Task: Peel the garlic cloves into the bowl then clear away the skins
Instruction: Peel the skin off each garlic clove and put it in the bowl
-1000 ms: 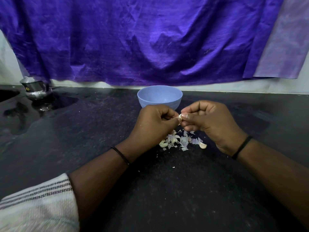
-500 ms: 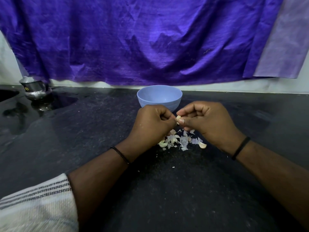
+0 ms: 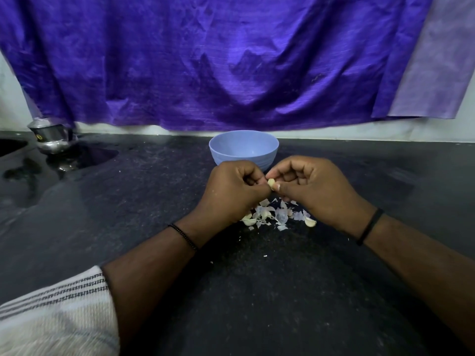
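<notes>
Nearest the camera, at the lower left, a striped cream sleeve [image 3: 55, 312] covers the left upper forearm, and both bare forearms reach forward over the dark speckled bench [image 3: 257, 304]. A thin beaded band [image 3: 183, 236] circles the left wrist and a plain black band [image 3: 369, 226] the right.

Farther in, the left hand [image 3: 232, 191] and right hand [image 3: 312, 187] meet knuckle to knuckle above the bench. Both are curled, and together they pinch one pale garlic clove [image 3: 271, 182] between fingertips and thumbs; only a small part of the clove shows between them.

Directly under the hands, on the bench, lies a scatter of papery garlic skins [image 3: 279, 215], with a few whole-looking cloves [image 3: 310, 222] at its edges and tiny flakes strewn toward the camera.

Just beyond the hands stands the blue bowl [image 3: 267, 147], upright, its near wall partly hidden by the knuckles. The visible part of its inside shows no cloves.

The bench runs wide to both sides of the bowl, bare dark surface to the right. Far left, a shiny metal pot [image 3: 51, 137] stands near the back edge, beside a darker recess [image 3: 10, 146] at the frame's border; a small yellow mark on the pot is too small to read.

Behind, a purple cloth [image 3: 218, 60] hangs over the pale wall [image 3: 385, 132], ending just above the bench's rear edge.
</notes>
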`<state>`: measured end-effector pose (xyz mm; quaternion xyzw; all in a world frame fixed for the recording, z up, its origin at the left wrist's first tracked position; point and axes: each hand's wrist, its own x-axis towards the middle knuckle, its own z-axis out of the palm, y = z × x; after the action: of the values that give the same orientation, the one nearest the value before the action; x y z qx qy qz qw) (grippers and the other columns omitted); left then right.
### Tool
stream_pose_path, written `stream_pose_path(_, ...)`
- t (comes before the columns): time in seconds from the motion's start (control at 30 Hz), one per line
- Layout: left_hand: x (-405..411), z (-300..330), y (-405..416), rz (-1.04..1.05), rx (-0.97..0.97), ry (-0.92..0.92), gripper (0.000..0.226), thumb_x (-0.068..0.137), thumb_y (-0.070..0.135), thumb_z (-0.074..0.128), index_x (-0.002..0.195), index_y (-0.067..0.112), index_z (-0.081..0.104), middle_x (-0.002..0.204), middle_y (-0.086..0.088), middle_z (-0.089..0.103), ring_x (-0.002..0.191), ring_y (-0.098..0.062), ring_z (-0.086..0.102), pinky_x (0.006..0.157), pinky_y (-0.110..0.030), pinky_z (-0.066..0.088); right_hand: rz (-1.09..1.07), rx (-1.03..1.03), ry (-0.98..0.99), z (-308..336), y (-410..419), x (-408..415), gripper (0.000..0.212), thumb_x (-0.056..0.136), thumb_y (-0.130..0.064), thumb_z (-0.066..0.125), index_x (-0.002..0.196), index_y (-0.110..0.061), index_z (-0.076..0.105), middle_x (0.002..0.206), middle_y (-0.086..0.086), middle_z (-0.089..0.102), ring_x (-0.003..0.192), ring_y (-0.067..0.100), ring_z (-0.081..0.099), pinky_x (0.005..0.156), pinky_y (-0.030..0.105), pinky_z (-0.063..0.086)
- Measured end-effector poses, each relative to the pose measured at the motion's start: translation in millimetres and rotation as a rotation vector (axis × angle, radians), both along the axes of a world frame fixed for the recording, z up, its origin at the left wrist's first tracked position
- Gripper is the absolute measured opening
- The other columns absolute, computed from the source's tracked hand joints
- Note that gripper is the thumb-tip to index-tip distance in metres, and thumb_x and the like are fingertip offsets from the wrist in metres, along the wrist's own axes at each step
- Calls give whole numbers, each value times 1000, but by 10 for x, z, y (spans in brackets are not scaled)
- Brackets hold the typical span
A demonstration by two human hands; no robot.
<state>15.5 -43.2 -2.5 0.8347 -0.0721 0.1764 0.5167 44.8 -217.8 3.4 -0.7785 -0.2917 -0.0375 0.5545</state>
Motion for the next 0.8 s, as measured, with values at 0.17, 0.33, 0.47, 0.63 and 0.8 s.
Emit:
stream_pose_path(0.17, 3, 10, 12, 30, 37, -8, 8, 77, 9, 76, 72, 12, 72, 58, 1, 67, 48, -5, 57, 49, -23, 47, 23, -30, 27, 4, 11, -6, 16, 91, -7, 67, 101, -18, 70, 85, 10, 72, 73, 21, 64, 71, 43, 58)
stream_pose_path(0.33, -7, 23, 19, 49, 50, -7, 8, 79, 8, 74, 72, 11, 71, 57, 1, 67, 47, -5, 57, 49, -23, 48, 28, -26, 60, -1, 9, 2, 26, 92, -1, 62, 107, -21, 70, 84, 10, 70, 72, 18, 65, 67, 36, 57)
stream_pose_path(0.47, 8, 36, 47, 100, 75, -9, 10, 79, 8, 73, 70, 12, 71, 56, 1, 66, 48, -7, 59, 52, -29, 54, 16, 11, 119, 12, -22, 1, 26, 93, -1, 60, 107, -20, 71, 82, 8, 68, 71, 13, 63, 63, 25, 55)
stream_pose_path(0.63, 2, 46, 46, 104, 228, 3, 10, 79, 11, 73, 70, 15, 71, 60, 4, 68, 52, -2, 61, 55, -20, 53, -82, 28, 75, 13, -47, 30, 13, 88, -4, 69, 96, -13, 75, 82, 13, 73, 66, 9, 62, 60, 22, 54)
stream_pose_path(0.8, -9, 53, 22, 33, 358, 63, 10, 78, 15, 73, 68, 16, 72, 63, 8, 71, 59, -3, 65, 65, -32, 59, -178, 118, 38, 119, -45, 160, 11, 82, -12, 79, 90, -8, 74, 72, 3, 71, 57, 5, 57, 53, 19, 47)
